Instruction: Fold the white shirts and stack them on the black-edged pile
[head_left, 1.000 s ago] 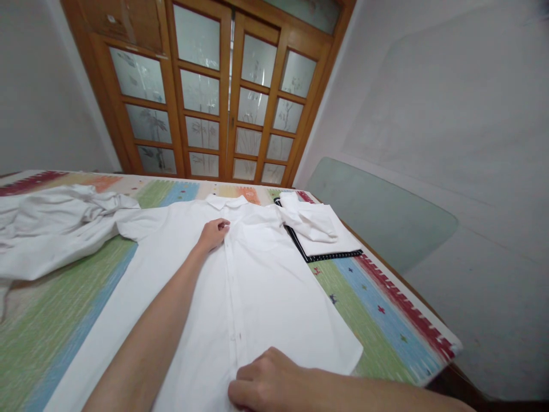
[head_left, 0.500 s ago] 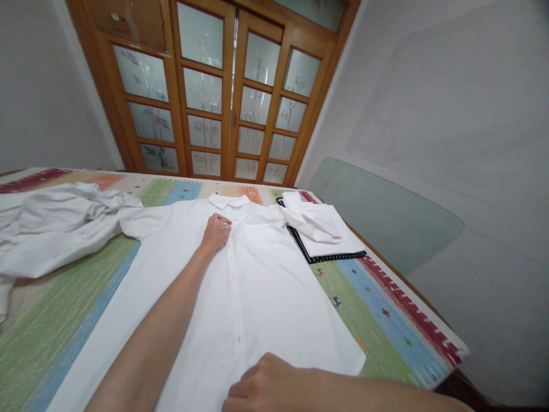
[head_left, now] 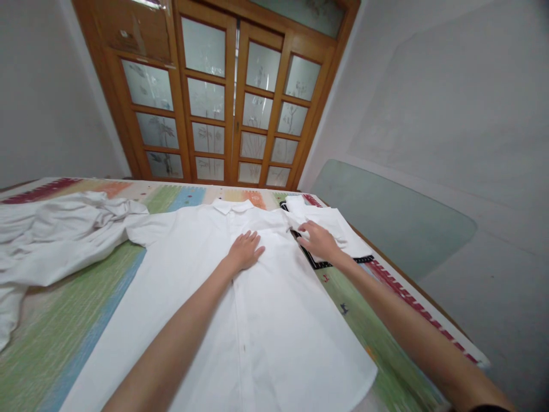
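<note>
A white button shirt [head_left: 278, 315] is spread front side up, its collar toward the far edge. My left hand [head_left: 245, 250] rests flat on the chest beside the button placket, fingers stretched out, palm down. At the shirt's right sleeve side, my right hand [head_left: 318, 240] hovers or lightly touches near the sleeve. Its fingers are curved, with a gap between thumb and forefinger, and nothing shows in them. Under that sleeve lies a folded white cloth [head_left: 349, 243] on a dark piece with a black-and-white edge [head_left: 321, 265].
A crumpled white garment [head_left: 72, 234] lies at the left, by the shirt's other sleeve. Everything sits on a striped, patterned table cover [head_left: 86, 309]. A pale green glass-like panel [head_left: 394, 212] leans along the right wall. Wooden glazed doors [head_left: 210, 97] stand behind.
My left hand went from pinching near the collar to lying flat, slightly lower and to the right. My right hand moved from the near hem up to the right sleeve and opened.
</note>
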The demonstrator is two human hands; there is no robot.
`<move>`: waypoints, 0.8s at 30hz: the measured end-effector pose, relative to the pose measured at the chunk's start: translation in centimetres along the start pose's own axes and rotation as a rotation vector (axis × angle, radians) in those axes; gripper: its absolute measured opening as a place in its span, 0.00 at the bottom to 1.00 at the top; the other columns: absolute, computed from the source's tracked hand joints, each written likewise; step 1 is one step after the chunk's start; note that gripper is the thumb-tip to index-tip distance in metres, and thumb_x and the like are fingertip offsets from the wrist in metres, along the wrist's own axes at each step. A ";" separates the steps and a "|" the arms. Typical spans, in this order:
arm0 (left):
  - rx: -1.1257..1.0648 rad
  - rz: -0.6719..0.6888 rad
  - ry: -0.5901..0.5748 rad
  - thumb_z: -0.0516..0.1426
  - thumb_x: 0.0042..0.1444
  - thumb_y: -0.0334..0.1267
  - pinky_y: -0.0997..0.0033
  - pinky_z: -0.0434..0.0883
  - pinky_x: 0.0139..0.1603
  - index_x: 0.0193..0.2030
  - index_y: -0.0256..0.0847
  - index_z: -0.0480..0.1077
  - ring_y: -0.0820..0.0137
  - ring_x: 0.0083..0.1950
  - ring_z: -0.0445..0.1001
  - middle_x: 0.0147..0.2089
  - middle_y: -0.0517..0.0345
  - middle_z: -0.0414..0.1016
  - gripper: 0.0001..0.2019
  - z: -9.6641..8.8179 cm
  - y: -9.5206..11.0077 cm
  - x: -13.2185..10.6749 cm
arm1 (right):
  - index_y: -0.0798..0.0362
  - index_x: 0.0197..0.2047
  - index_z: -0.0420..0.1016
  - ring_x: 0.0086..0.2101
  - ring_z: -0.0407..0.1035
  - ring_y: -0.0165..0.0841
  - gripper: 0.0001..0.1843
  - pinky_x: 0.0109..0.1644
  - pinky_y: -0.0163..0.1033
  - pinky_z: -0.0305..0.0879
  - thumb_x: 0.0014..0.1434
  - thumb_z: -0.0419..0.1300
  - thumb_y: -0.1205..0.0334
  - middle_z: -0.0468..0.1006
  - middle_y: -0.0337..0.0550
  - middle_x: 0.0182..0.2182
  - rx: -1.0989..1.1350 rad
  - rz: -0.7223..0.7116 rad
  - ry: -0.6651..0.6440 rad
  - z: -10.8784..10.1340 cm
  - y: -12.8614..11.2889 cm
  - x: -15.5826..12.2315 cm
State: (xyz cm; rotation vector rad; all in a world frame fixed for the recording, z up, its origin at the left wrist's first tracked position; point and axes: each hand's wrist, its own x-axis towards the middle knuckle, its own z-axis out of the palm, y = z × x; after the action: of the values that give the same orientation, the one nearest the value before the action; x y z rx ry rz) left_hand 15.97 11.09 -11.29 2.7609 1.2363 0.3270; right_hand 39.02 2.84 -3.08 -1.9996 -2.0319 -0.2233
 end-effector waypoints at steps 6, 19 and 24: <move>-0.045 0.011 -0.080 0.40 0.66 0.54 0.52 0.47 0.72 0.69 0.36 0.55 0.56 0.75 0.45 0.73 0.45 0.51 0.33 -0.4 -0.7 -0.3 | 0.53 0.52 0.73 0.45 0.72 0.42 0.20 0.44 0.39 0.63 0.59 0.59 0.54 0.74 0.52 0.51 -0.182 0.208 -0.106 0.7 4.6 2.4; -0.107 0.028 -0.046 0.48 0.46 0.76 0.42 0.44 0.71 0.71 0.38 0.52 0.43 0.75 0.32 0.76 0.43 0.35 0.54 -1.2 -0.5 -1.0 | 0.56 0.44 0.81 0.43 0.74 0.39 0.15 0.43 0.35 0.63 0.62 0.55 0.60 0.81 0.51 0.42 -0.047 0.424 0.052 -0.1 10.0 7.4; -0.090 0.062 -0.108 0.52 0.41 0.77 0.38 0.40 0.70 0.72 0.43 0.50 0.38 0.74 0.33 0.76 0.45 0.39 0.57 -1.2 -0.6 -1.1 | 0.55 0.48 0.80 0.46 0.74 0.42 0.17 0.45 0.39 0.66 0.62 0.54 0.62 0.80 0.56 0.45 -0.051 0.511 0.065 -0.3 10.7 9.5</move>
State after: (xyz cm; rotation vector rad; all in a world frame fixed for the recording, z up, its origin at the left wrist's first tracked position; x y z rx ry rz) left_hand 14.55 10.70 -10.40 2.7056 1.0857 0.2296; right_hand 49.67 12.16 -0.80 -2.4222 -1.4248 -0.2259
